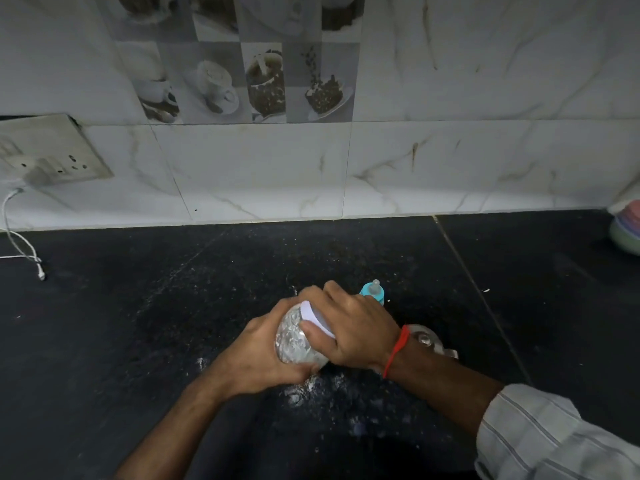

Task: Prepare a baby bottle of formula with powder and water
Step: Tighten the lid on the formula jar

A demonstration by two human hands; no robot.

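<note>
A clear jar (pixel 294 341) with white powder clinging to its inside is tilted over the black counter (pixel 138 323). My left hand (pixel 263 355) grips its body from the left. My right hand (pixel 349 327) wraps round its white lid (pixel 313 315). Just behind my right hand stands a baby bottle top with a teal ring and clear teat (pixel 373 292); the bottle's body is hidden. A clear glass object (pixel 427 341) lies behind my right wrist, mostly covered.
Spilled white powder (pixel 304 389) dusts the counter under the jar. A white cable (pixel 24 251) trails from a wall socket (pixel 55 157) at the left. A pastel striped object (pixel 627 226) sits at the right edge. A tiled wall (pixel 346 168) backs the counter.
</note>
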